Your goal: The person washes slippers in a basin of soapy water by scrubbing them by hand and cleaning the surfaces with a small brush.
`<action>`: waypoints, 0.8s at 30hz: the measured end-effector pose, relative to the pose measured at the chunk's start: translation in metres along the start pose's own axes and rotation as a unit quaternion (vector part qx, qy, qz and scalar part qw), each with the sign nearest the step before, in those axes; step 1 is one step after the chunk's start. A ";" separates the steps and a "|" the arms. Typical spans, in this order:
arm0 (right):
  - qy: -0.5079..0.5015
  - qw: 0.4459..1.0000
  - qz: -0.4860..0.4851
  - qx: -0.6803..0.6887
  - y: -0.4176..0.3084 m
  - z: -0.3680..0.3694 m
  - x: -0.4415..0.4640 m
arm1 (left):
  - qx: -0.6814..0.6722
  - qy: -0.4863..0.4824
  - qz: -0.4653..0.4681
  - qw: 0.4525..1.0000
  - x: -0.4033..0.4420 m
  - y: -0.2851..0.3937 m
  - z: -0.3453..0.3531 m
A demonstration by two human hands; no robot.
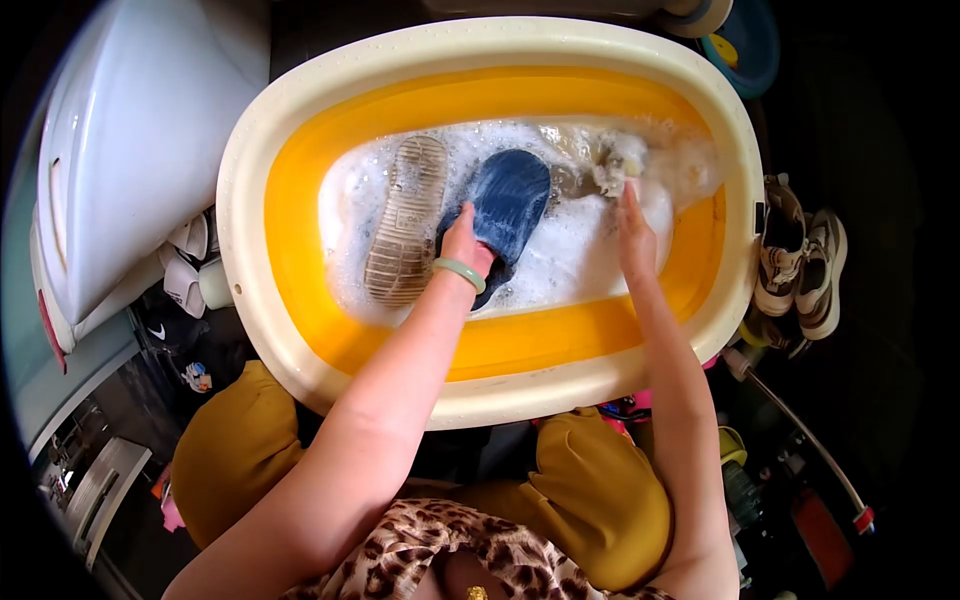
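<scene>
A large oval tub (490, 400) with a cream rim and yellow inner wall holds sudsy water. My left hand (467, 245), with a pale green bangle at the wrist, is inside the opening of a dark blue slipper (510, 200), thumb over its foam-streaked upper. Left of it, another piece of footwear (407, 220) lies in the foam with its ridged, pale sole up. My right hand (637, 235) reaches into the water at the right, fingers closed at a blurred greyish-white lump (622, 163) in the splash. Suds hide what this lump is.
A pair of sneakers (800, 260) stands right of the tub. A white basin-like fixture (160, 140) rises on the left. A blue-green bowl (745, 50) sits at the upper right. My knees (600, 490) are against the near side, and a thin metal rod (810, 440) lies at the lower right.
</scene>
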State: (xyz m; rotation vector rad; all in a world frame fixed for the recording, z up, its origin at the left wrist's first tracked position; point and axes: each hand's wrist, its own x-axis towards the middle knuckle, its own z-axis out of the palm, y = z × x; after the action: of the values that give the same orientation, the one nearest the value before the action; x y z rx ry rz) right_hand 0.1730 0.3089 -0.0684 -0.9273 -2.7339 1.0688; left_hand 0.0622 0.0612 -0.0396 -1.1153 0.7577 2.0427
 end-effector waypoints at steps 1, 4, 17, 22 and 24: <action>0.000 1.000 0.000 0.002 -0.022 0.005 -0.004 | 0.001 0.001 0.001 1.000 0.000 -0.001 -0.001; -0.151 0.981 -0.101 0.067 -0.092 0.005 -0.021 | -0.022 -0.055 -0.009 0.998 0.004 -0.006 -0.006; -0.209 0.953 -0.156 -0.153 -0.125 0.028 -0.016 | 0.212 -0.093 -0.015 0.973 0.004 -0.007 -0.006; -0.284 0.924 -0.207 -0.149 -0.122 0.019 -0.021 | 0.267 -0.123 -0.067 0.954 0.001 -0.004 -0.033; -0.229 0.927 -0.184 -0.235 -0.110 0.016 0.011 | 0.292 -0.111 -0.082 0.947 -0.001 -0.004 -0.031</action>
State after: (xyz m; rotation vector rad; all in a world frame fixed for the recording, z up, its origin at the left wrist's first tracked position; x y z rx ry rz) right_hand 0.1035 0.2422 -0.0125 -0.1569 -3.4457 0.6268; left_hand 0.0805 0.0395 -0.0535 -0.5779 1.0250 1.6089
